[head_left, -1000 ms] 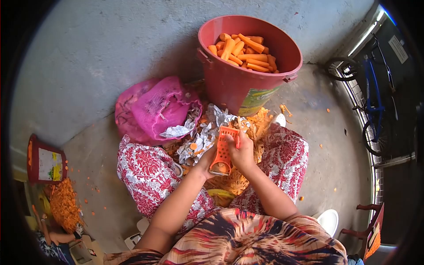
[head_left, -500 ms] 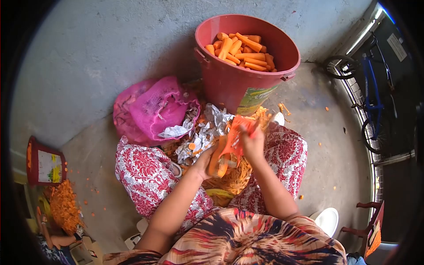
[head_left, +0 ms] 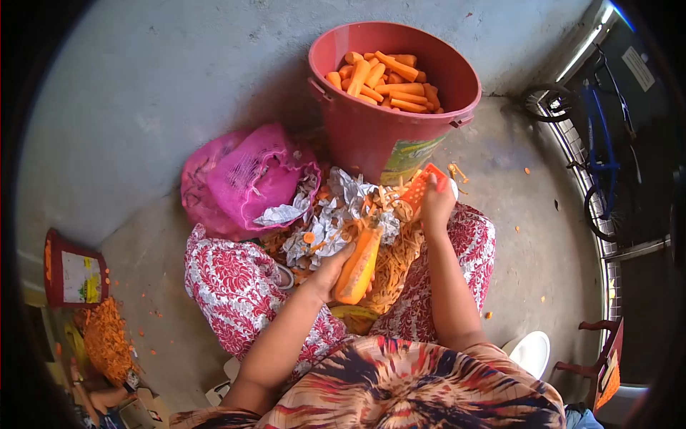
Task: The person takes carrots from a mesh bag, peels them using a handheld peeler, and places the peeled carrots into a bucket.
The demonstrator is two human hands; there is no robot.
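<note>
One carrot [head_left: 359,266], center of the frame, tilted above peelings [head_left: 396,268] | left hand [head_left: 336,272]: fingers curled around its lower part | right hand [head_left: 437,204]: closed on orange peeler [head_left: 423,187], right of center, apart from carrot | red bucket [head_left: 389,139], upper center: holds peeled carrots [head_left: 389,82]

Plastic peeler [head_left: 421,189], smooth bucket [head_left: 357,136], crumpled paper [head_left: 331,230]

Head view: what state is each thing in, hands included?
Left hand: closed around a carrot
Right hand: gripping the orange tool
Carrot: tilted, apparently partly peeled
Orange tool: held off the carrot
Large red bucket: upright, open, holding carrots
Pink mesh bag: slumped, mouth open
Sheets: crumpled
Peelings: loosely heaped
</note>
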